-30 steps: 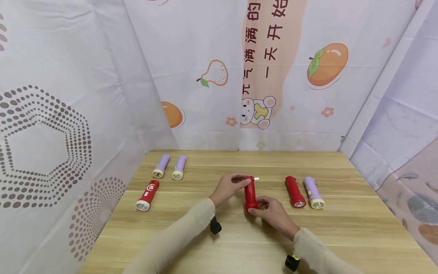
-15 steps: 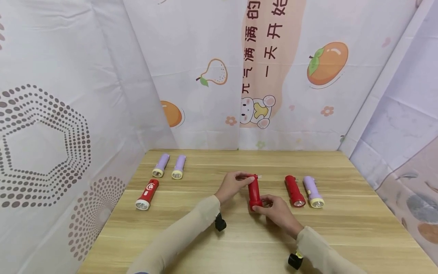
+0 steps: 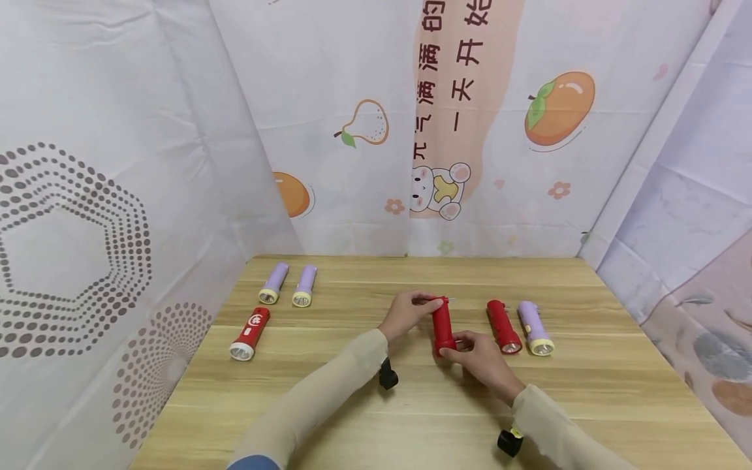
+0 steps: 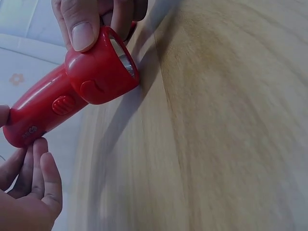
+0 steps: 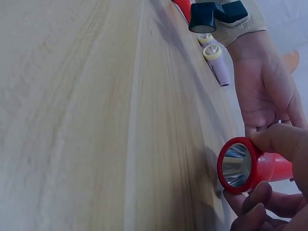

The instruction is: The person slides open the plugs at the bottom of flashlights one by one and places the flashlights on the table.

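Note:
Both hands hold one red flashlight close over the wooden table. My left hand pinches its tail end, thumb on the near side. My right hand pinches the lamp head between thumb and fingers. In the left wrist view the flashlight shows a ribbed switch and small markings near the tail, its head tilted toward the table. The reflector faces the right wrist camera. To the right lie another red flashlight and a purple one with a yellow head.
On the left of the wooden table lie two purple flashlights, one beside the other. Nearer stands out a red flashlight with a white head. A printed curtain hangs behind the table.
Both hands have shifted a little to the right with the red flashlight, toward the red and purple pair. The other flashlights lie as before.

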The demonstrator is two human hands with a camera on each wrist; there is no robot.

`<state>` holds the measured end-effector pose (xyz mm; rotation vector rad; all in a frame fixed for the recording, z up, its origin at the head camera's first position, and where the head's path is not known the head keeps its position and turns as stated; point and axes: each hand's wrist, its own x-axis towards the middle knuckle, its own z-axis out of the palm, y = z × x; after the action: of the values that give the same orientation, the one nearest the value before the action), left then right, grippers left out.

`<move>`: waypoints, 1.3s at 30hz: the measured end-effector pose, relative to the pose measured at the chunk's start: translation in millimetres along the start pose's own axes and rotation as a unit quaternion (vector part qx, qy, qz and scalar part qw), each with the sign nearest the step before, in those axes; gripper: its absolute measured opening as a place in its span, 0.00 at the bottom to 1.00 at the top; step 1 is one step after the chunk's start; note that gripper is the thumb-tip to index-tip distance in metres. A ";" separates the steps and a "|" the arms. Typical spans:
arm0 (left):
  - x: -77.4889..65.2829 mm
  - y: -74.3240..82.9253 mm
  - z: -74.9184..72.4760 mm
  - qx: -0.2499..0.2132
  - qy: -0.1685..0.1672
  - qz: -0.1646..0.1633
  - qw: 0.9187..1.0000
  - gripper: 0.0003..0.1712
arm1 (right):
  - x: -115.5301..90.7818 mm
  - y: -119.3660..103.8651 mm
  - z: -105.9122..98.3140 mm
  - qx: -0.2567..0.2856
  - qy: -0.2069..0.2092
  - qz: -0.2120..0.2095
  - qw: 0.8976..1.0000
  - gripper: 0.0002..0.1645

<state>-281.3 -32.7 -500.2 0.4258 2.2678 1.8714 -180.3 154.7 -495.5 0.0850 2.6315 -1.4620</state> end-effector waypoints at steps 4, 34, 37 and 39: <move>6.2 0.5 6.4 -0.006 0.003 -0.017 1.000 0.24 | 0.9 0.9 -5.3 -0.011 0.004 0.004 1.000 0.33; 32.4 -0.4 39.2 -0.066 0.002 -0.071 0.995 0.20 | 1.5 4.6 -25.1 -0.027 0.036 0.035 0.998 0.32; 34.0 -1.2 41.4 -0.069 0.003 -0.074 0.995 0.19 | 1.5 5.7 -26.4 -0.026 0.037 0.035 0.998 0.32; 35.5 -1.7 43.0 -0.067 0.005 -0.075 0.995 0.18 | 1.4 6.7 -27.0 -0.023 0.039 0.038 0.998 0.31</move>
<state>-301.7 18.5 -508.6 0.2189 2.0996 1.9381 -183.2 181.1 -487.2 0.2397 2.6882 -1.4014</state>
